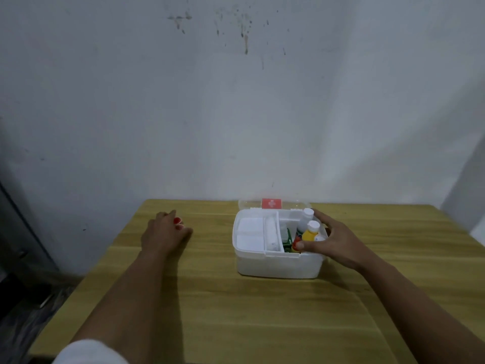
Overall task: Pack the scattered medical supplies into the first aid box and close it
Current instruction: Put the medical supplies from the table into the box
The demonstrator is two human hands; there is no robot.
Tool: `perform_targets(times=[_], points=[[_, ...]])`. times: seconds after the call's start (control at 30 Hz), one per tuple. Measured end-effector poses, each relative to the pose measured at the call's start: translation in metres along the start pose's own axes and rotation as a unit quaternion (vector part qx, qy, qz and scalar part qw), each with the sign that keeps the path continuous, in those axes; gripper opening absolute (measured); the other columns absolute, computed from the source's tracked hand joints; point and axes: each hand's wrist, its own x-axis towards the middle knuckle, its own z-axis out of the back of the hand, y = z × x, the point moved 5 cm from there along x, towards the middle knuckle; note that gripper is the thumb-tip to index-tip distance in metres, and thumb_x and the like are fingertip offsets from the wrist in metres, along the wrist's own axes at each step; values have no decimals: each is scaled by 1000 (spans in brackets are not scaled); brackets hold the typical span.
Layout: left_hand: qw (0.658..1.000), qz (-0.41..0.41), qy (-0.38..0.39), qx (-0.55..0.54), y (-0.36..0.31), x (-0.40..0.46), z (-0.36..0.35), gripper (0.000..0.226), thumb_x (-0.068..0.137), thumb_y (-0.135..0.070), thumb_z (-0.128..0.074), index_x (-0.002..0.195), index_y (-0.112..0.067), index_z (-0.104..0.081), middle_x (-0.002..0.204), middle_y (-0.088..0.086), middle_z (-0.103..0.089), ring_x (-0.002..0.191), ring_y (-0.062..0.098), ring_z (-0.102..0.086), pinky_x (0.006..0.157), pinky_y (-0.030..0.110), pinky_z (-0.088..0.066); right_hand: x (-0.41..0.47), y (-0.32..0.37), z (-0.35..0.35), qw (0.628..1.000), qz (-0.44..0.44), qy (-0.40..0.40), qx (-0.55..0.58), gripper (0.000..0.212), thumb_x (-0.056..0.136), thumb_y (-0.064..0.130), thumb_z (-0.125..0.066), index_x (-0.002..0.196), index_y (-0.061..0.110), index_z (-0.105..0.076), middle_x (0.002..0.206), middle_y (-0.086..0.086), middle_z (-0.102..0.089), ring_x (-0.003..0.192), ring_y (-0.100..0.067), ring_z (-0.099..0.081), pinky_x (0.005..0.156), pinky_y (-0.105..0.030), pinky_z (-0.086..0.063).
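Two hands: right hand (333,240) fingers clasp yellow bottle (309,233) upright inside first aid box (278,264); left hand (165,229) curled around something red-tipped, well apart leftward.

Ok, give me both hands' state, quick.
Left hand: closed on a small red item, on the table.
Right hand: fingers curled around the yellow bottle in the box.

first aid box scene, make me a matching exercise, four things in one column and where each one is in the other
Things:
1. yellow bottle
2. white pads
3. lid
4. left hand

Places:
A. left compartment of the first aid box
B. on the table, left of the box
C. right compartment, by the right hand
D. open behind the box

Pairs: 1-C, 2-A, 3-D, 4-B
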Motion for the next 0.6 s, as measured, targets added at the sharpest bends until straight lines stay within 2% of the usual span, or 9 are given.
perform_targets(times=[0.07, 0.1, 0.17, 0.27, 0.33, 0.4, 0.5, 0.53, 0.6], points=[[999, -17, -29, 2, -1, 5, -3, 39, 91, -51, -67, 122, -27, -71, 126, 5, -66, 114, 30, -62, 82, 42, -55, 0, -2, 0, 1000, -8, -2, -4, 114, 50, 59, -97, 151, 43, -46, 135, 19, -65, 124, -10, -61, 103, -37, -53], [999, -21, -48, 4, -2, 4, -3, 32, 95, -47, -64, 117, -26, -75, 119, 6, -69, 109, 30, -64, 78, 40, -54, 0, -3, 0, 1000, -12, -2, -6, 118, 48, 62, -97, 152, 43, -44, 138, 18, -64, 127, -12, -59, 106, -41, -51], [997, -21, -75, -4, -4, -1, -3, 33, 100, -46, -60, 117, -24, -78, 107, 8, -72, 101, 31, -67, 72, 37, -51, 0, -3, -1, 1000, -12, -1, -7, 121, 46, 64, -96, 153, 43, -43, 141, 16, -62, 129, -14, -57, 109, -45, -50], [995, -26, -97, -19, -4, -8, -2, 36, 101, -50, -59, 115, -24, -80, 94, 6, -72, 91, 30, -68, 68, 36, -50, -1, 1, -2, 1000, -1, 3, -4, 110, 52, 54, -96, 150, 42, -45, 132, 20, -63, 122, -10, -58, 98, -33, -51], [995, -30, -99, -13, -6, -11, -2, 36, 100, -50, -59, 114, -23, -79, 96, 6, -72, 92, 29, -67, 70, 37, -53, -2, 3, -2, 1000, 2, 4, 0, 104, 57, 46, -96, 148, 44, -44, 127, 23, -62, 116, -5, -58, 90, -25, -50], [995, -40, -94, -1, -11, -13, -1, 38, 102, -47, -57, 123, -20, -75, 108, 7, -71, 100, 30, -66, 74, 39, -54, -2, 4, -2, 1000, 3, 4, 3, 102, 56, 47, -97, 144, 50, -45, 124, 27, -64, 112, 4, -59, 86, -19, -50], [996, -62, -60, 19, -18, -13, 0, 47, 106, -46, -49, 147, -26, -56, 134, 7, -62, 119, 30, -59, 82, 42, -53, -4, 6, -1, 1000, -1, 7, 1, 89, 58, 44, -96, 132, 57, -47, 114, 36, -64, 98, 19, -63, 80, -9, -52], [995, -79, -48, 33, -20, -11, -2, 43, 107, -45, -46, 145, -28, -58, 129, 6, -63, 117, 29, -59, 79, 40, -52, -4, 7, -1, 1000, -1, 8, 0, 87, 61, 41, -96, 131, 57, -47, 112, 38, -63, 94, 25, -60, 74, -5, -52], [991, -109, -37, 74, -22, -10, -5, 36, 108, -44, -42, 126, -29, -69, 102, 2, -61, 103, 26, -61, 67, 33, -44, -4, 7, -1, 1000, -1, 5, -1, 87, 63, 38, -96, 133, 54, -46, 113, 37, -61, 90, 31, -57, 67, 0, -48]])
